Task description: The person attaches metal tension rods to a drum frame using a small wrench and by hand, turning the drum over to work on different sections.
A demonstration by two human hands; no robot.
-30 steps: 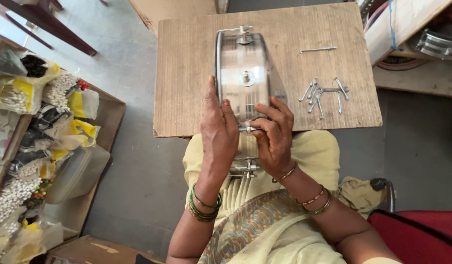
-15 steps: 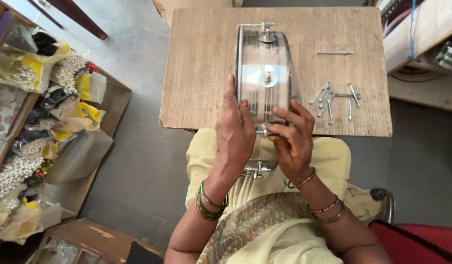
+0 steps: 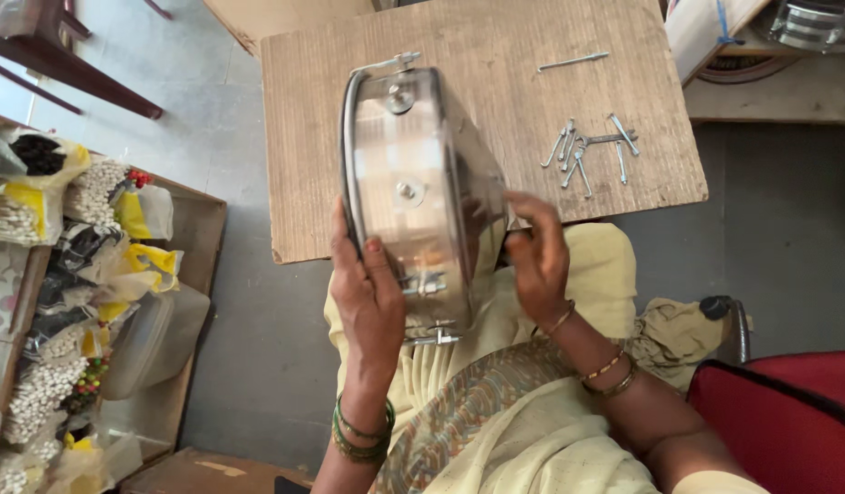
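A shiny round steel container (image 3: 413, 183) with small fittings on its rim is held on edge above my lap, its flat face turned toward me. My left hand (image 3: 369, 297) grips its lower left rim, thumb on the face. On the container's right side my right hand (image 3: 535, 252) touches the wall with its fingertips. Behind it lies a wooden board (image 3: 477, 101) with several loose metal pins (image 3: 587, 146) near its right edge and one long pin (image 3: 573, 61) farther back.
At the left, an open box holds several plastic bags of white and yellow small parts (image 3: 66, 274). A red seat edge (image 3: 788, 412) is at the lower right, and a crumpled cloth (image 3: 679, 334) beside it. Stacked steel pieces (image 3: 816, 23) sit top right.
The container has been tipped and turned so its face and side both show. My right hand has shifted from the front of it to its right wall.
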